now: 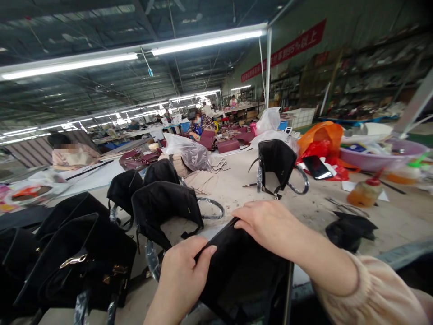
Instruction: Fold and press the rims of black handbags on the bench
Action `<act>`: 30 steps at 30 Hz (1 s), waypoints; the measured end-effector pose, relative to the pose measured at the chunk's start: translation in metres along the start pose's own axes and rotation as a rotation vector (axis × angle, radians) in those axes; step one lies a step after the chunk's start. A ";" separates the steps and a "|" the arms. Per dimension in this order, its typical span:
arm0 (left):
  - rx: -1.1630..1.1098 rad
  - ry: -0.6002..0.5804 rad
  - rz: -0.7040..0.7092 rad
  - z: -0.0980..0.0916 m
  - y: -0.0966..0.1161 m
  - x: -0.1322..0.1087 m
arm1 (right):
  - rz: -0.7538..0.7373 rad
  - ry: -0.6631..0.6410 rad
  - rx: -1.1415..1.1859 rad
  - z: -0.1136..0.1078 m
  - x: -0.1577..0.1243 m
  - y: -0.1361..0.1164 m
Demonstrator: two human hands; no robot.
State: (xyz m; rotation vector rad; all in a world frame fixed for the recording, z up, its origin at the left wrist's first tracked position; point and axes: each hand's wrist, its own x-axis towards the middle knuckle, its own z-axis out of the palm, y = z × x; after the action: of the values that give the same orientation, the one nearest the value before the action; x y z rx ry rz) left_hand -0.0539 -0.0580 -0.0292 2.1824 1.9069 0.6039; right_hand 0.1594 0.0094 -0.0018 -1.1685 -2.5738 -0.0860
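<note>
A black handbag [246, 271] is in front of me at the near edge of the worktable, its dark inside facing up. My left hand [184, 271] pinches the bag's top edge between thumb and fingers. Further along the same edge, my right hand [267, 225] grips it with the fingers folded over. The lower part of the bag runs out of view. Just beyond my left hand stands another black bag [165, 207] with plastic-wrapped handles. A similar black bag [275, 164] stands farther off to the right.
Black bags with gold fittings [77, 262] crowd the left. On the right are an orange plastic bag [321, 137], a phone [317, 167], a bottle of amber liquid [365, 192], black scraps [350, 230] and a purple basin [382, 155]. Co-workers sit at the tables beyond.
</note>
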 end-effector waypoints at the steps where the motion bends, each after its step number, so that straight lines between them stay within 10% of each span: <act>1: 0.005 -0.001 0.001 0.000 0.000 0.000 | 0.006 -0.002 -0.001 0.000 0.000 0.000; 16: 0.130 -0.043 -0.026 -0.004 0.006 -0.004 | 0.017 0.050 -0.068 0.008 0.004 -0.001; 30: 0.381 -0.084 0.002 -0.002 0.063 0.039 | -0.048 -0.001 0.040 -0.004 -0.007 0.004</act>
State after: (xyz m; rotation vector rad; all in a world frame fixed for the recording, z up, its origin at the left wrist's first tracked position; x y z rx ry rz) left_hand 0.0061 -0.0303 0.0051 2.3817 2.1159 0.1506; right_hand 0.1676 0.0064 -0.0007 -1.0929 -2.5931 -0.0451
